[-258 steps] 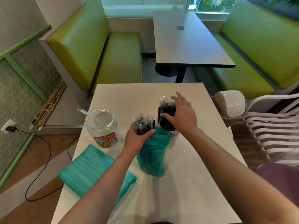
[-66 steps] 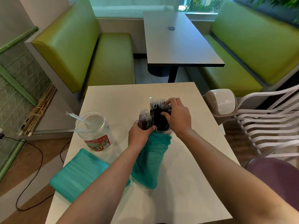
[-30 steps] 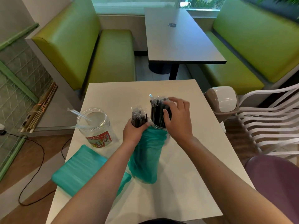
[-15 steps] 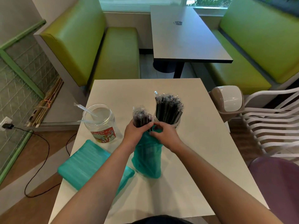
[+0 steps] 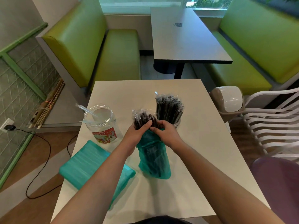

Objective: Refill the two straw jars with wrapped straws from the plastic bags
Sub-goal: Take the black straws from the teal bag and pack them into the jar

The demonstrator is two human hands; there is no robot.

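Observation:
An upright teal plastic bag (image 5: 153, 159) of black wrapped straws stands at the table's middle. My left hand (image 5: 137, 133) grips the straw bundle (image 5: 142, 117) sticking out of its mouth. My right hand (image 5: 165, 131) pinches the same bundle from the right, at the bag's opening. Just behind, a clear jar (image 5: 177, 125) is packed with black wrapped straws (image 5: 169, 107). A second clear jar (image 5: 102, 122) with a red label stands to the left, holding only a couple of clear straws. A flat teal bag (image 5: 87, 167) of straws lies at the front left.
The white table (image 5: 202, 151) ends close to my body. A swing-lid bin (image 5: 228, 101) and white plastic chairs (image 5: 271, 123) stand to the right. Green benches and a dark table (image 5: 186, 39) are beyond. A black cable (image 5: 37, 167) runs across the floor at left.
My right hand left the straws in the filled jar and came down to the bundle at the bag's mouth. My left hand kept its grip on that bundle.

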